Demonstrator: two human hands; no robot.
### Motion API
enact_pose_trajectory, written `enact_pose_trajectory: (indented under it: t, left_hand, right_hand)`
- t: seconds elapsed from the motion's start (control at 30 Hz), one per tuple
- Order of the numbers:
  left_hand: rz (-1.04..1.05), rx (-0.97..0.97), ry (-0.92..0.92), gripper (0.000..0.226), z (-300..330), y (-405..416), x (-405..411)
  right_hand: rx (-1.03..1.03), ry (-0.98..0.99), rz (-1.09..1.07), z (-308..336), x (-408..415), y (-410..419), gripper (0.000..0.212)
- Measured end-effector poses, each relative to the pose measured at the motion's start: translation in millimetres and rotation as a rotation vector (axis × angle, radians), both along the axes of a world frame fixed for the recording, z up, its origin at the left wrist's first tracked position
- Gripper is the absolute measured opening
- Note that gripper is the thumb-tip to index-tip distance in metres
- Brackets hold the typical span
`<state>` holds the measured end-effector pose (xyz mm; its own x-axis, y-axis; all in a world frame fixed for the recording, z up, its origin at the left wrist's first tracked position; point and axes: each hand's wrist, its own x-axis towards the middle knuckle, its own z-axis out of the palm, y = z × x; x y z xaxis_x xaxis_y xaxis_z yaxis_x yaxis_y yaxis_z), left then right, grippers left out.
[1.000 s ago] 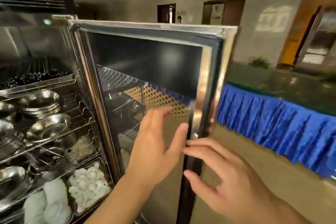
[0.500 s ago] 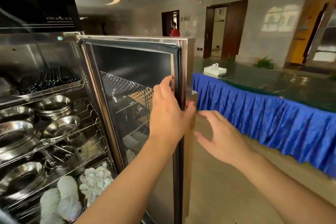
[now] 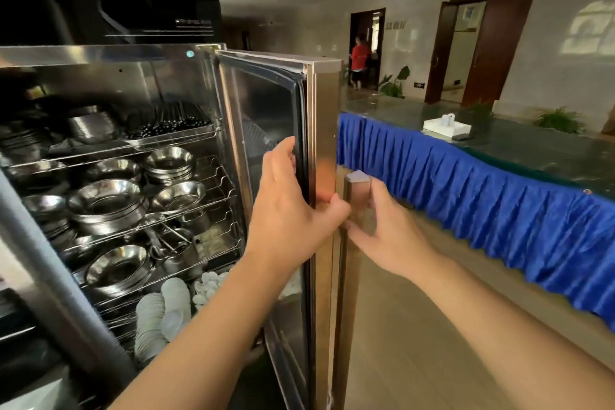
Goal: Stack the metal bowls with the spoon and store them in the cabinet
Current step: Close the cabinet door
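- The left hand point(image 3: 293, 206) is clamped round the free edge of the cabinet door point(image 3: 319, 130), fingers on the inner face over the black seal point(image 3: 304, 130) and the thumb wrapped over the steel edge.
- The right hand point(image 3: 387, 226) is on the door's outer side, curled about the upright bar handle point(image 3: 357, 196); its fingers reach behind the bar, though whether they grip it tight I cannot tell.
- The two hands sit just beside each other, with only the door's edge and the handle between them.
- The door stands open, swung out edge-on toward the viewer, hinged at the right side of the cabinet point(image 3: 109, 56).
- The metal bowls point(image 3: 106, 203) lie inside the cabinet, to the left of both hands and apart from them, in stacks on the wire shelves point(image 3: 213, 196).
- More bowl stacks point(image 3: 169, 163) sit toward the back of the same shelf, and another bowl point(image 3: 116, 266) rests on the shelf below.
- I cannot pick out the spoon among the metalware.
- At the bottom shelf's right end, near the left forearm, stand white dishes point(image 3: 159, 316).
- The top shelf holds a tray of dark chopsticks point(image 3: 173, 120).
- To the right of the door runs a long counter with a blue pleated skirt point(image 3: 466, 210).
- A white box point(image 3: 446, 126) sits on the counter's near edge.
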<state>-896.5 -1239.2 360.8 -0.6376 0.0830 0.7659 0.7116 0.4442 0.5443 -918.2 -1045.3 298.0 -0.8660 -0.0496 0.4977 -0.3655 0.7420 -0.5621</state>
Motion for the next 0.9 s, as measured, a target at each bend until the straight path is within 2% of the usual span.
enact_pose_trajectory:
  t: [0.07,0.17,0.33,0.57,0.73,0.9]
  left_hand:
    - [0.021,-0.006,-0.003,0.078,-2,-20,6]
    - [0.075,-0.021,0.008,0.071,-3,-45,17]
    - [0.200,0.001,-0.022,0.059,-5,-85,29]
    - [0.433,-0.005,0.002,0.044,-3,-145,39]
    - [0.608,-0.044,-0.022,0.029,-2,-193,38]
    - [0.697,-0.064,-0.057,0.021,-2,-235,34]
  right_hand:
    - [-0.022,-0.020,0.054,-5,3,-17,0.051]
    - [-0.044,-0.037,0.114,-10,7,-41,0.048]
    - [-0.089,-0.041,0.254,-10,16,-81,0.066]
    - [-0.110,-0.057,0.500,-6,19,-135,0.072]
    - [-0.069,-0.099,0.651,-9,8,-182,0.057]
    - [-0.055,-0.157,0.759,-13,-2,-227,0.040]
